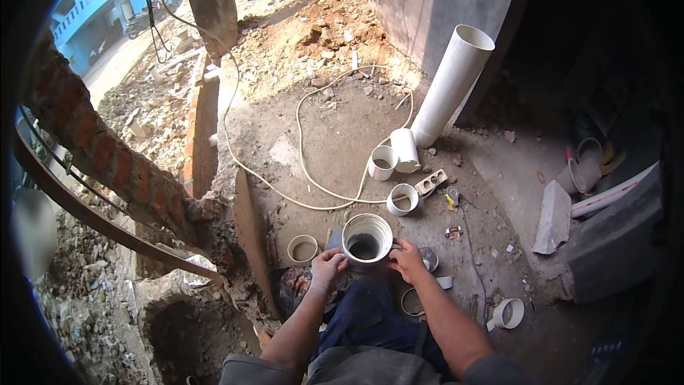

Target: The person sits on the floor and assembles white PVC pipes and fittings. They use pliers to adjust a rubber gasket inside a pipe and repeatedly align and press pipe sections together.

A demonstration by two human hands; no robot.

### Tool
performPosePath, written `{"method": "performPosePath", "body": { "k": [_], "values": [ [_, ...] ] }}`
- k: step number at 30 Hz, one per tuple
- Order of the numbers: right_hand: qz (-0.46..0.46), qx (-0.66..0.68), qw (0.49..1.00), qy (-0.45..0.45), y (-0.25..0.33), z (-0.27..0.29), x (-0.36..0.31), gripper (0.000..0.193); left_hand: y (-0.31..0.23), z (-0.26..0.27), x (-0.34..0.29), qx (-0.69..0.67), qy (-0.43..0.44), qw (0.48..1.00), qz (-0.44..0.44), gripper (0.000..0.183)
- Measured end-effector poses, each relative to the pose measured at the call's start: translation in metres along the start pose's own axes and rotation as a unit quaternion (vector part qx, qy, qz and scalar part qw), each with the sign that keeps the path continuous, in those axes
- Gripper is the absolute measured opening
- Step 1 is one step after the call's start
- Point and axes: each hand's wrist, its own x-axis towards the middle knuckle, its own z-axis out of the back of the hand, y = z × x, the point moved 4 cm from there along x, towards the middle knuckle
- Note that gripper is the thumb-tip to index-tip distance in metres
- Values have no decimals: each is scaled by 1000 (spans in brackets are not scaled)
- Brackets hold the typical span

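A white plastic pipe piece (368, 225) stands mouth-up in front of my body, and I look down into its dark inside. My left hand (328, 267) grips its left side, fingers curled in against the wall. On the opposite side my right hand (407, 259) holds it with bent fingers. The pipe's lower part is hidden by its own rim and my hands. A cut pipe ring (302, 248) lies left of my left hand. Beside my right hand is a small round container (429, 259), and another ring with a strap-like piece (413, 302) lies below it.
A tall white pipe (454, 85) leans by the wall, with short pipe pieces (405, 150) near its foot. A socket strip (430, 182) and a looping pale cable (301, 142) lie on the floor. Broken brickwork (114, 160) edges the left; rubble (320, 25) lies ahead.
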Motion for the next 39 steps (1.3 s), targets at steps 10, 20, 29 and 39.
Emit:
{"method": "performPosePath", "body": {
  "k": [10, 20, 29, 39],
  "values": [
    [10, -25, 1000, -1, 13, 16, 44, 21, -33, -5, 17, 127, 20, 991, -39, 16],
    [40, -41, 998, -30, 5, 16, 38, 8, -43, -7, 23, 182, 23, 983, -1, 17],
    [103, -64, 993, 0, -9, 10, -12, 13, -71, -8, 1, 231, 115, 965, 43, 17],
    [146, -170, 971, 79, -9, 11, -25, 17, -62, 6, -30, 269, 116, 952, 88, 28]
  ]
}}
